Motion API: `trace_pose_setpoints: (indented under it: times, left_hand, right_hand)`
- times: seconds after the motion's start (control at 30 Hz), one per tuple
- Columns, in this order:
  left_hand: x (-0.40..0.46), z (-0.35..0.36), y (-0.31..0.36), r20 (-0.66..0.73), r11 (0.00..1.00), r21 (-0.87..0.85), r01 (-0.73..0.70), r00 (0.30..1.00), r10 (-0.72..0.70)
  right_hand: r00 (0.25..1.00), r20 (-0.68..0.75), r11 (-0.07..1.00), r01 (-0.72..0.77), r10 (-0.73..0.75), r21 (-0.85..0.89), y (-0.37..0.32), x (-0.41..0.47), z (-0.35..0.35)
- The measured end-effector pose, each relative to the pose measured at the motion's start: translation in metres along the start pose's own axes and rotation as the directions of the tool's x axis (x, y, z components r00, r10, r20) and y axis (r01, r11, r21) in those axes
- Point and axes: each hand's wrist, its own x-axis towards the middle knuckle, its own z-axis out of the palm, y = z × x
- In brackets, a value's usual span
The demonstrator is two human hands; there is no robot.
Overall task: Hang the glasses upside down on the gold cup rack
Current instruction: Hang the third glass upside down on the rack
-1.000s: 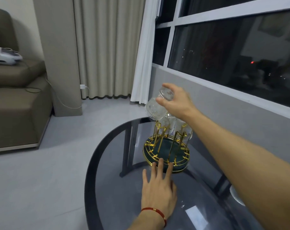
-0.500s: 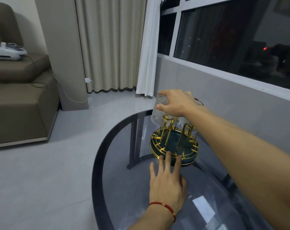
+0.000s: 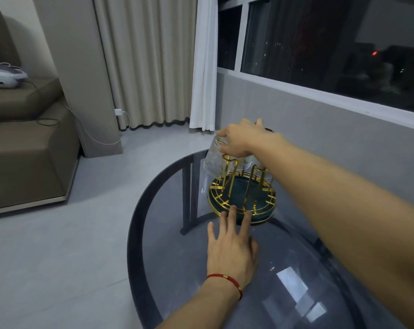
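The gold cup rack (image 3: 242,199) with its dark green round base stands on the far part of the glass table (image 3: 172,257). My right hand (image 3: 242,140) grips the base of a clear textured glass (image 3: 214,160), upside down and tilted, over the rack's left prong. Other upside-down glasses (image 3: 247,163) hang on the rack behind, partly hidden by my right hand and arm. My left hand (image 3: 229,248) lies flat on the table with fingers spread, fingertips touching the rack's front rim.
A brown sofa (image 3: 23,143) with a white device (image 3: 4,74) on it stands at the left. Beige curtains (image 3: 141,60), a white charger cable and a dark window (image 3: 331,43) are behind the table. Grey floor lies to the left.
My right hand has lowered the glass from above the rack down over the left prong. My left hand has stayed at the rack's rim.
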Motion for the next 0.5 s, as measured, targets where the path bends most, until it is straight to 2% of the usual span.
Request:
trace_pose_setpoints:
  times: [0.23, 0.33, 0.5]
  left_hand:
    - [0.002, -0.005, 0.004, 0.013, 0.998, 0.059, 0.014, 1.0, -0.015]
    - [0.002, -0.008, 0.004, 0.036, 0.994, 0.11, 0.016, 0.999, -0.021]
    - [0.002, -0.012, 0.013, 0.069, 0.981, 0.193, 0.03, 0.997, -0.044]
  right_hand:
    - [0.957, -0.27, 0.985, 0.135, -0.101, 0.109, 0.037, -0.08, 0.02]
    - [0.935, -0.338, 0.964, 0.181, -0.108, 0.194, 0.052, -0.134, 0.036]
    - [0.897, -0.441, 0.933, 0.163, -0.004, 0.322, 0.069, -0.238, 0.074]
